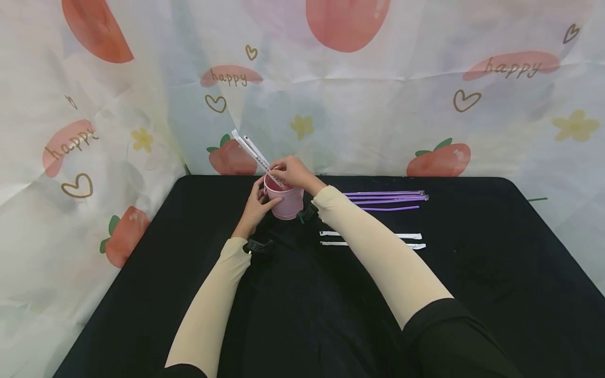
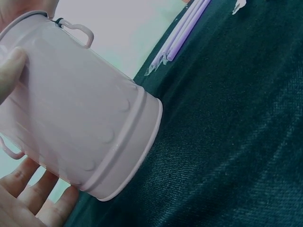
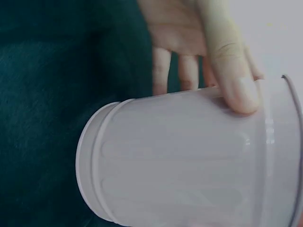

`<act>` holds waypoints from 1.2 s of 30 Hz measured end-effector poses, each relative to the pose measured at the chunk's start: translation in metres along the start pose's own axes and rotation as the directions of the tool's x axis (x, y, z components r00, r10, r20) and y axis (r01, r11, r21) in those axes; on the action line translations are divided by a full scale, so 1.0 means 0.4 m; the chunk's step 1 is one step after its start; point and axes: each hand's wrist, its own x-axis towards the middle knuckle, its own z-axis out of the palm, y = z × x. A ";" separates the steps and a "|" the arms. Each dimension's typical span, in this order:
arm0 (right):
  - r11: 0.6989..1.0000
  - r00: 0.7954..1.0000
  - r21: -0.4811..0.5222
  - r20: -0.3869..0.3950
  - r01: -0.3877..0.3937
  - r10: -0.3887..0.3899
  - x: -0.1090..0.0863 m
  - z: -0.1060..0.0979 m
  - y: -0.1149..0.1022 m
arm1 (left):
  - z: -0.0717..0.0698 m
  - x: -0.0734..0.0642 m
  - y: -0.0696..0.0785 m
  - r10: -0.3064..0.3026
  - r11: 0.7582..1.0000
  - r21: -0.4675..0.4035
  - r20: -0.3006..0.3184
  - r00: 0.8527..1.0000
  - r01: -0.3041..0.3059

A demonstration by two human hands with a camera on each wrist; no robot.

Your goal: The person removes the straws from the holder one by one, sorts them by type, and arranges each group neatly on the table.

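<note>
A small pink metal bucket (image 1: 287, 206) with side handles stands on the black table, near its back edge. My left hand (image 1: 255, 209) grips it from the left, thumb (image 3: 241, 94) on the near wall and fingers (image 2: 35, 191) round the side. Over the bucket's mouth, my right hand (image 1: 293, 173) pinches white paper-wrapped straws (image 1: 255, 152) with printing on them. These lean up to the left, their lower ends inside the bucket. In the left wrist view the right hand (image 2: 28, 7) shows only partly, at the rim.
Right of the bucket lie several purple straws (image 1: 387, 198) in clear wrapping, partly behind my right forearm. Nearer me are white wrapped straws (image 1: 408, 236), crossed by the same sleeve (image 1: 378, 252). A printed cloth (image 1: 359, 105) hangs behind the black table (image 1: 496, 252).
</note>
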 end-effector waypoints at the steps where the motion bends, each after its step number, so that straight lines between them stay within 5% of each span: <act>1: 1.000 1.000 0.015 -0.002 -0.004 0.004 0.000 -0.002 -0.001 | 0.000 -0.001 0.001 0.001 1.000 0.000 -0.001 1.000 -0.001; 13: 0.987 0.998 0.146 -0.015 -0.061 0.064 0.000 -0.018 -0.014 | 0.000 0.001 -0.001 -0.009 1.000 -0.012 -0.001 1.000 0.009; 27: 0.984 0.998 0.178 -0.054 -0.009 0.019 -0.001 -0.056 -0.052 | -0.002 0.007 -0.010 0.002 1.000 -0.009 -0.008 1.000 -0.002; 36: 0.979 0.996 0.204 -0.086 0.026 -0.008 0.002 -0.086 -0.065 | -0.003 0.037 -0.068 0.026 1.000 -0.011 -0.034 0.999 -0.026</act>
